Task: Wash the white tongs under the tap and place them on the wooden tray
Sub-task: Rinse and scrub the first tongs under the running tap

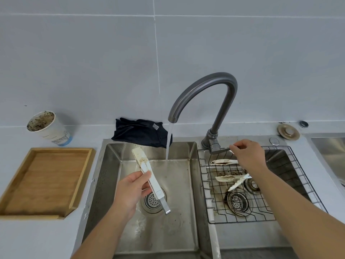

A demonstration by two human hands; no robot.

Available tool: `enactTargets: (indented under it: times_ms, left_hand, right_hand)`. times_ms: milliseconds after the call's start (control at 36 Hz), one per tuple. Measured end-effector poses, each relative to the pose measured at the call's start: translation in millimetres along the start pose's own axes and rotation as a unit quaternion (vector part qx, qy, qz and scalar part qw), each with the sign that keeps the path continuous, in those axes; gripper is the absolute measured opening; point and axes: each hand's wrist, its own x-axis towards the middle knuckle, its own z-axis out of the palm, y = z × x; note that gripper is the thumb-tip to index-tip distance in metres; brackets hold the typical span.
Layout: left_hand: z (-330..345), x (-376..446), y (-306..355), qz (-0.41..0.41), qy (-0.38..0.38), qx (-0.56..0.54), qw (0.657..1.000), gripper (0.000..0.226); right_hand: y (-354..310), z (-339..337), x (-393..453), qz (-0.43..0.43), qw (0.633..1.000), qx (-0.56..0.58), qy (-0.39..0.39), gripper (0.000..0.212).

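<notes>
My left hand [132, 189] grips white tongs [147, 172] around their middle, over the left sink basin [177, 230]. The tongs point up and away, their stained tips near the back of the basin, their metal end over the drain. Water runs from the grey tap [205, 86] in a stream [169, 144] just right of the tongs' tips, not touching them. My right hand [246, 154] pinches the tap's lever [223, 149] at its base. The wooden tray [44, 180] lies on the counter left of the sink, with nothing on it.
A black wire rack [261, 215] in the right basin holds several dirty white utensils [231, 179]. A dark cloth [140, 133] lies behind the left basin. A dirty paper cup [48, 128] stands behind the tray. A sink stopper [288, 131] lies at the back right.
</notes>
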Motion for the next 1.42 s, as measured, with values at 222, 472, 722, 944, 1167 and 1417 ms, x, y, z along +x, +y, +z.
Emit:
enactTargets:
  times_ms: [222,472,722,944,1167,1417]
  left_hand:
    - [7.8,5.0,2.0,-0.001,-0.010,-0.010,1.000,0.015]
    - [42.6,17.4,9.8,-0.008,-0.043,-0.028,0.999,0.008]
    - [63.6,21.0,9.1,-0.015,-0.068,-0.055,0.996,0.016]
    - [70.2,34.4,-5.0,-0.095,-0.054,-0.100,0.989,0.023]
    - [66.5,53.7,-2.6,-0.078,-0.041,-0.135,0.987,0.042]
    - [67.5,77.6,2.6,-0.031,-0.045,-0.143,0.988,0.074]
  right_hand:
    - [-25.7,-2.0,-23.0,-0.048,0.999,-0.008,0.000,0.040]
    - [-68.1,30.8,-74.9,-0.083,0.974,0.036,-0.206,0.028]
    - [-77.6,68.9,-87.1,0.030,0.922,0.140,-0.359,0.034]
    - [-79.6,82.1,-80.4,0.050,0.921,0.103,-0.373,0.021]
    - [-73.4,91.4,-74.9,0.032,0.931,0.074,-0.356,0.024]
    - [-72.8,80.2,-69.3,0.000,0.941,0.038,-0.336,0.037]
